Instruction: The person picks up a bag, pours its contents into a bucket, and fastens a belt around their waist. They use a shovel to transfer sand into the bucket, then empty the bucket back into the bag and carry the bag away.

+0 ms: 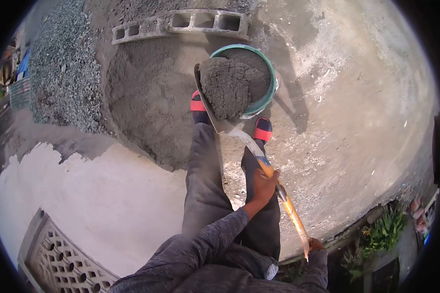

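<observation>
A shovel [289,209] with a yellow-orange handle slants up from the lower right. My left hand [264,186] is closed around the middle of its shaft, while my right hand [315,244] grips near the handle's end. On the blade sits a heap of dark grey sand mix [225,88], tilted over the left side of a round green-rimmed bucket [270,93]. More of the same grey material shows inside the bucket. Both of my feet, in red-strapped sandals [263,128], stand just short of the bucket, one on each side of the shovel.
Two hollow concrete blocks [209,23] lie beyond the bucket. A spread of grey sand [142,97] covers the ground to the left, with a gravel pile [63,68] farther out. A patterned vent block [66,254] is at lower left; plants [384,229] grow at lower right.
</observation>
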A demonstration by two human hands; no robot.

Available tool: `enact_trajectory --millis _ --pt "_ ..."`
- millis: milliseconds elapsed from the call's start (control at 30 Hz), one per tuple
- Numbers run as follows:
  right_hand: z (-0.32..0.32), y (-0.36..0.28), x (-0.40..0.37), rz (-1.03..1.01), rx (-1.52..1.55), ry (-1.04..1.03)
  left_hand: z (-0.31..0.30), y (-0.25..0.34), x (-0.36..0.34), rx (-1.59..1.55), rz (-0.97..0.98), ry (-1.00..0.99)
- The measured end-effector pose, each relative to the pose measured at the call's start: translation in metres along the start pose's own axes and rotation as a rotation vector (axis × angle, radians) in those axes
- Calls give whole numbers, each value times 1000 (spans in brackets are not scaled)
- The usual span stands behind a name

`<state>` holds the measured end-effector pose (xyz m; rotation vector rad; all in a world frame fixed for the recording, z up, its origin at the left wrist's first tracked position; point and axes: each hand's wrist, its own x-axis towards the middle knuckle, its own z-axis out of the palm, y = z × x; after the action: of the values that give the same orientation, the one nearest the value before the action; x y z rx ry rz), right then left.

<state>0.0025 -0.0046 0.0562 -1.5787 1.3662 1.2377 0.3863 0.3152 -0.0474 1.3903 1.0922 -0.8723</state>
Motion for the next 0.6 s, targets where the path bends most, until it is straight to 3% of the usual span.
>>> enact_trajectory --millis 67,100,133,233,300,333,433,467,533,600 --pt "-17 -23 -8 404 -16 -529 7 -11 2 -14 89 81" --pt "-16 -83 -29 716 63 -422 4 -19 -2 17 92 82" --pt "-22 -64 -25 721 56 -425 -2 -17 -15 15 86 88" --pt "-25 -38 -4 645 158 -408 -28 15 -40 -114 84 -39" --pt "-12 -61 8 649 841 -31 -54 21 -28 -243 6 -40" --pt "-8 -106 -1 662 934 -67 -69 19 -19 -359 -84 -62" --pt "20 -174 7 290 906 24 -107 -7 61 -824 -122 -63" --pt "30 -199 6 289 877 13 -111 -15 90 -878 -86 -19" --pt "41 -253 6 142 856 291 -117 -12 128 -919 -171 47" --pt "39 -276 4 70 764 370 -111 -29 156 -996 -287 16"
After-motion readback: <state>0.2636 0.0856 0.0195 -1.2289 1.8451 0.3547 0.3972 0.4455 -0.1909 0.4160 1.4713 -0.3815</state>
